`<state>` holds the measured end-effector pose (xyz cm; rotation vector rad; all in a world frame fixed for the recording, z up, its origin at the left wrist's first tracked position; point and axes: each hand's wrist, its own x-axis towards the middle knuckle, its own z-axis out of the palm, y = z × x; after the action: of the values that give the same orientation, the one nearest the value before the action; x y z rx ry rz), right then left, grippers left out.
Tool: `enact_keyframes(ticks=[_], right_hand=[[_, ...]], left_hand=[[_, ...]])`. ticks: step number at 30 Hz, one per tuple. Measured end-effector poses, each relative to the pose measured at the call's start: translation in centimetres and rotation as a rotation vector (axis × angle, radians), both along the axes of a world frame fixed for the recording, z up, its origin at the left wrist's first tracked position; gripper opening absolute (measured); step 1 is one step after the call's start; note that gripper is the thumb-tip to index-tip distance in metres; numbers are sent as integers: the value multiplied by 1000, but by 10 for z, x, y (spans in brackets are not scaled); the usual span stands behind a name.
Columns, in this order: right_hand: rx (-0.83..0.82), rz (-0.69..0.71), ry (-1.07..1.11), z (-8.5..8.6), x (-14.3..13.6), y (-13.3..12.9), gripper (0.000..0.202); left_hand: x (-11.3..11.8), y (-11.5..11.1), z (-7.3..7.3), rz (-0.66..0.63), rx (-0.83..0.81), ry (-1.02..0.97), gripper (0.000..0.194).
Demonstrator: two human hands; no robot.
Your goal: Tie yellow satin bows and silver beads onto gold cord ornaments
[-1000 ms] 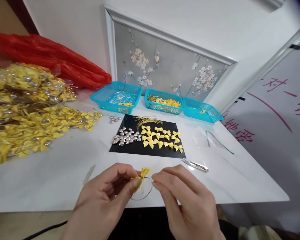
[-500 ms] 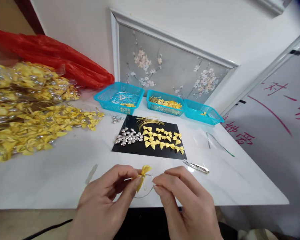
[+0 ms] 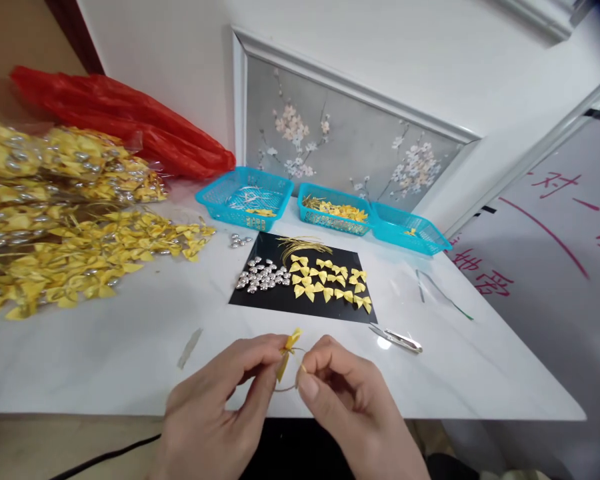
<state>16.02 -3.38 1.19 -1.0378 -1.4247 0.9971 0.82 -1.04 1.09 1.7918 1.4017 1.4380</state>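
Between thumb and fingers, my left hand (image 3: 230, 393) pinches a yellow ribbon bow (image 3: 291, 341) just above the table's front edge. A thin gold cord (image 3: 286, 389) curves in a loop from the bow to my right hand (image 3: 350, 393), whose thumb and index finger are closed on it. Beyond both hands lies a black mat (image 3: 275, 310). On it are silver heart-shaped beads (image 3: 263, 275), rows of yellow bows (image 3: 325, 280) and a bundle of gold cords (image 3: 305, 248). Thread snips (image 3: 399, 340) rest to the right of the mat.
Three blue baskets (image 3: 215, 215) stand along the wall, holding bows and cords. Finished-looking yellow bow strands with silver beads (image 3: 80, 260) heap up at left, by a red bag (image 3: 130, 123). A whiteboard (image 3: 540, 280) leans at right. A clear strip (image 3: 190, 348) lies near my left hand.
My right hand has moved slightly left, nearer the bow, and its fingers have curled in. The bow has turned more edge-on. The whole view has shifted a little.
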Motion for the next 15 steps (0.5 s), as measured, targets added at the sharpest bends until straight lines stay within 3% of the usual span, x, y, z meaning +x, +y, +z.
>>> enact_keyframes(ticks=[4,8,15], right_hand=[[150,-152,-91,-6,-11,-5,7],[338,-366,-266,-10,-24,-9,19],[536,-487,-450,-14,-27,-7,21]], left_hand=[[0,-1,-5,21,190,95,25],[-3,0,-10,18,356,206,32],[-7,-1,-17,12,459,348,44]])
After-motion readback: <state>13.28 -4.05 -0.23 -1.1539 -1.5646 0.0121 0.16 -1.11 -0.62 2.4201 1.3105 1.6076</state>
